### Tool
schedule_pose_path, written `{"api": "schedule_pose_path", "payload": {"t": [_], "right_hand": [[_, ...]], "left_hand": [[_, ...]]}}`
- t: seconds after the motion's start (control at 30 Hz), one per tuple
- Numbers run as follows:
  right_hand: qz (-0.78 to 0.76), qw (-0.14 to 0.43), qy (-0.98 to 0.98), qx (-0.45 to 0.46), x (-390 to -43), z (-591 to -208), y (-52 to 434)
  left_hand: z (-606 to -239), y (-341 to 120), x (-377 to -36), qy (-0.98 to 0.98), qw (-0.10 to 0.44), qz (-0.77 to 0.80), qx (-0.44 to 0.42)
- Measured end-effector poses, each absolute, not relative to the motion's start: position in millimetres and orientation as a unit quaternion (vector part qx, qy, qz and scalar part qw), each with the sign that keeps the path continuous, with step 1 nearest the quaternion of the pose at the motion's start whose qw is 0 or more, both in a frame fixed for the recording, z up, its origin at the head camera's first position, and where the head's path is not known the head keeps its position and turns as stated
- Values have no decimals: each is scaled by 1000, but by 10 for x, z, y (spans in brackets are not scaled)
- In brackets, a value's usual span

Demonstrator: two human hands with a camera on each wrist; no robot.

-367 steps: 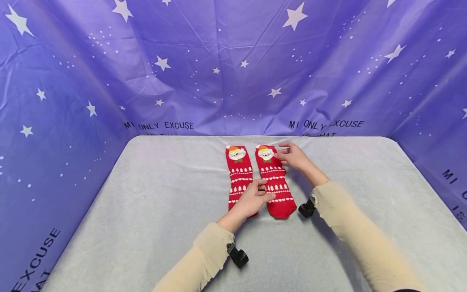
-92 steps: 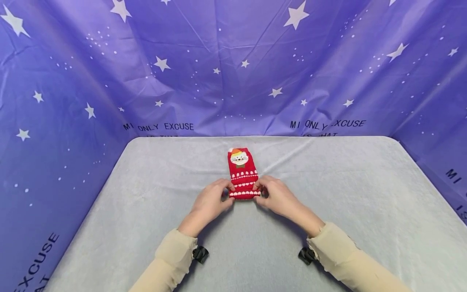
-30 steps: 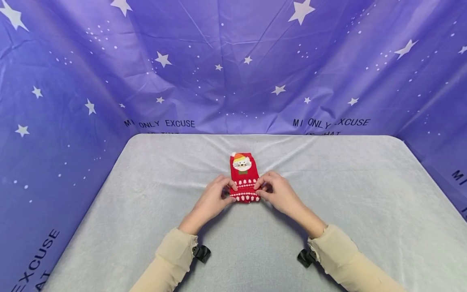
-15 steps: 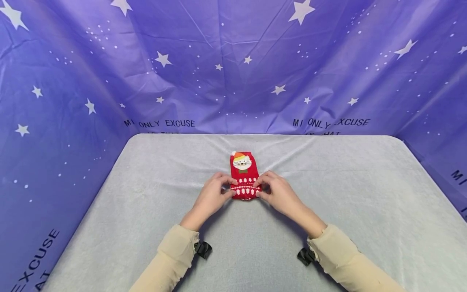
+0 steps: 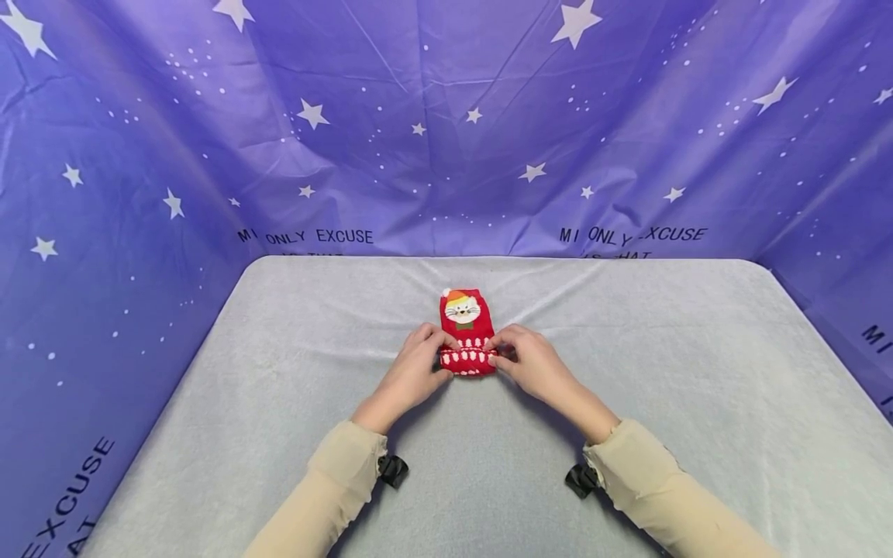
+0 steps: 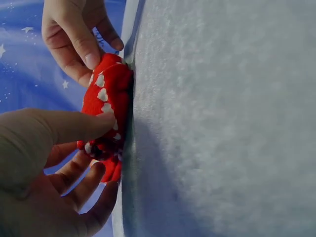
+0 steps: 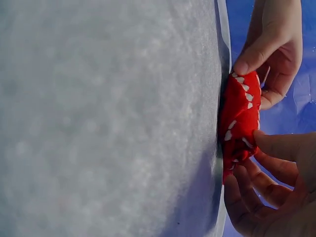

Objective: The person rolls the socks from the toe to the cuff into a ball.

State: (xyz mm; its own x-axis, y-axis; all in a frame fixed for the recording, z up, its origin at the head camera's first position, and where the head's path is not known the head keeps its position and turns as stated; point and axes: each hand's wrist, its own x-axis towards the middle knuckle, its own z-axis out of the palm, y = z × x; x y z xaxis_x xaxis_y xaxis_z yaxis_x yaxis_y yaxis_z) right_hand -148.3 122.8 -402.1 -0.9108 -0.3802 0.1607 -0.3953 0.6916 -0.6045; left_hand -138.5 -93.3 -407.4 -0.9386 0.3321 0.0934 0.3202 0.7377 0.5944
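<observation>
A pair of red socks [image 5: 466, 333], stacked and partly rolled from the near end, is seen lying in the middle of the bench [image 5: 279, 403], which is covered by a pale grey cloth. The rolled end, patterned with white hearts, is gripped from both sides: the left hand [image 5: 408, 377] is curled round its left edge, with the thumb laid over the top of the roll, and the right hand [image 5: 533, 364] is clamped on the right edge in the same way. The unrolled part, bearing a cat face in an orange hat, is left flat on the cloth beyond the fingers. A purple backdrop [image 5: 446, 124] printed with white stars is hung behind and beside the bench.
</observation>
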Motion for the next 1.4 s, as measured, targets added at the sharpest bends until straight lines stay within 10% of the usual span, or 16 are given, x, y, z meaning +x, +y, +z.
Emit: {"api": "schedule_pose_path", "payload": {"t": [1.4], "right_hand": [[377,-51,-902,204,-1275,-3921,1212]], "left_hand": [[-3941,-1105,-1285,893,79,421,138]]}}
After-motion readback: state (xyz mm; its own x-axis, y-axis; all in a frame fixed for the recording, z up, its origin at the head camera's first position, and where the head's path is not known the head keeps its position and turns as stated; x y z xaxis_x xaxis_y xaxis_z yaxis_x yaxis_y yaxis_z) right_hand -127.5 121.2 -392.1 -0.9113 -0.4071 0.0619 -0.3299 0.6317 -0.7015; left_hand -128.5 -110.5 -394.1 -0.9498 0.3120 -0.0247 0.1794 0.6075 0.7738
